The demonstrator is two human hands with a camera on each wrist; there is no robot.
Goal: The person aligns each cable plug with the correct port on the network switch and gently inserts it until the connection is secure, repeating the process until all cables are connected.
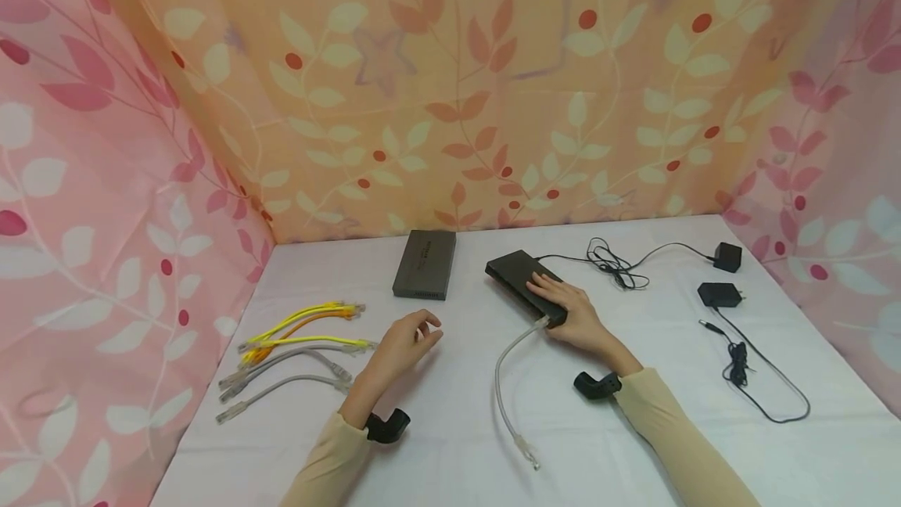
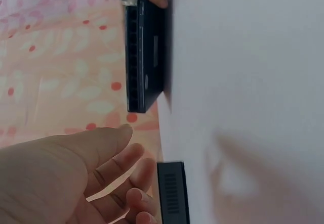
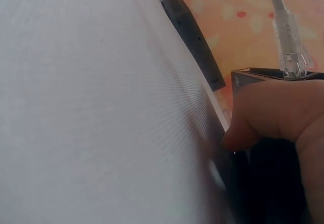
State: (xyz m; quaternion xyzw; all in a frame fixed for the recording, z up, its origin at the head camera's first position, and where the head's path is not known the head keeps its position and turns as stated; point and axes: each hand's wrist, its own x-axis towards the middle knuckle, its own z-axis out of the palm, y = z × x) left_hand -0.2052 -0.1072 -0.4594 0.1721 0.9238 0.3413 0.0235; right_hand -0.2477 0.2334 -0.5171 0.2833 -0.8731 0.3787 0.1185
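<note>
My right hand (image 1: 577,319) grips the near right end of a black network switch (image 1: 517,272), fingers spread over its top and thumb at the end. The switch is tilted, its row of ports turned toward the left hand. A grey network cable (image 1: 498,382) has its clear plug (image 3: 291,47) at the port nearest the right thumb; the cable's other end lies on the table. To the left, my left hand (image 1: 401,346) hovers with loosely bent fingers and nothing in them. A second dark switch (image 1: 425,264) lies flat beyond the left hand.
Several yellow and orange cables (image 1: 303,315) lie at the left, with grey cables (image 1: 281,390) nearer me. A black power adapter (image 1: 727,257) at the back right has a thin cord (image 1: 612,260) running to the held switch. Another adapter (image 1: 719,294) lies in front with its cord bundled.
</note>
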